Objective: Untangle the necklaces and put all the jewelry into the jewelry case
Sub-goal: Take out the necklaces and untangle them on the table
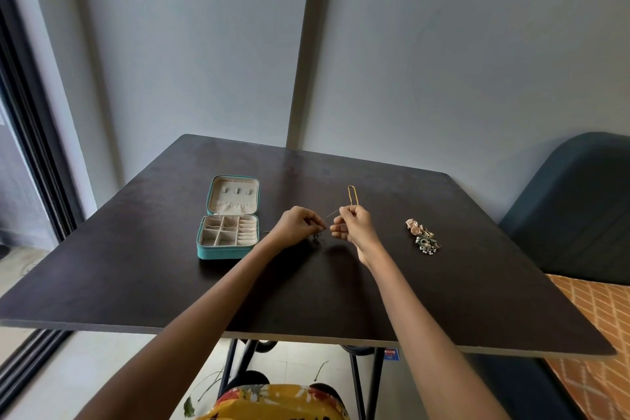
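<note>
Over the middle of the dark table, my left hand and my right hand each pinch a thin silver chain stretched between them. A small dark pendant hangs below my left fingers. A gold chain lies in a narrow loop on the table just beyond my right hand. The teal jewelry case stands open to the left, its divided tray holding a few fine chains. A pile of earrings and other jewelry lies to the right.
A dark blue chair back stands at the table's right side, with an orange patterned cushion below it. Walls close off the far side. A dark sliding door frame runs along the left.
</note>
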Available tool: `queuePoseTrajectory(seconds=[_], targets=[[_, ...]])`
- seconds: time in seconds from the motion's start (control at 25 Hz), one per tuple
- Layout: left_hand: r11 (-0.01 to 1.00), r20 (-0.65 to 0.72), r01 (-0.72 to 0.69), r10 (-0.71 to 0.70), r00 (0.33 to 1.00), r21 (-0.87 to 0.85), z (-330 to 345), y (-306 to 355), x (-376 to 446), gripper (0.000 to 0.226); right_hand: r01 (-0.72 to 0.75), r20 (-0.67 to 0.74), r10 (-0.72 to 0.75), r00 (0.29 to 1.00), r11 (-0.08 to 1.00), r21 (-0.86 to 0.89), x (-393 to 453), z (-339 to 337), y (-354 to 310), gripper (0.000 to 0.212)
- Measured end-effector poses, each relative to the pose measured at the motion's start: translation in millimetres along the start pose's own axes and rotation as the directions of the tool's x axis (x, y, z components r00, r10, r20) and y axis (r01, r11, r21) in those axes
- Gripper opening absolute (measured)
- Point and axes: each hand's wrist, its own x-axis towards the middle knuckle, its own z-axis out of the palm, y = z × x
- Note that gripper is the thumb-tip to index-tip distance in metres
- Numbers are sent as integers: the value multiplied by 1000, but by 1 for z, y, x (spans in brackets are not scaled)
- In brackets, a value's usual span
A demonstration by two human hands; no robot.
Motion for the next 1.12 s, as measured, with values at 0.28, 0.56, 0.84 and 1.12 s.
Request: queuePoseTrajectory(seconds=[0.28, 0.56, 0.84, 1.12], targets=[[978, -25, -64, 71, 997, 198, -4, 0, 0, 14, 64, -12, -65, 998, 997, -37, 4, 0, -3, 9], [995, -155, -38, 52, 987, 92, -2, 3, 3, 12, 77, -73, -81, 994, 996, -55, 7, 0, 0, 19], [995, 29, -45, 48, 998, -87, -9, 7, -2, 23, 97, -115, -100, 988, 995, -35, 10, -2, -1, 19], [990, -7, -69, 69, 998, -124, -6, 14, -6, 9, 78, -142, -81, 987, 997, -21, 6, -2, -2, 19]])
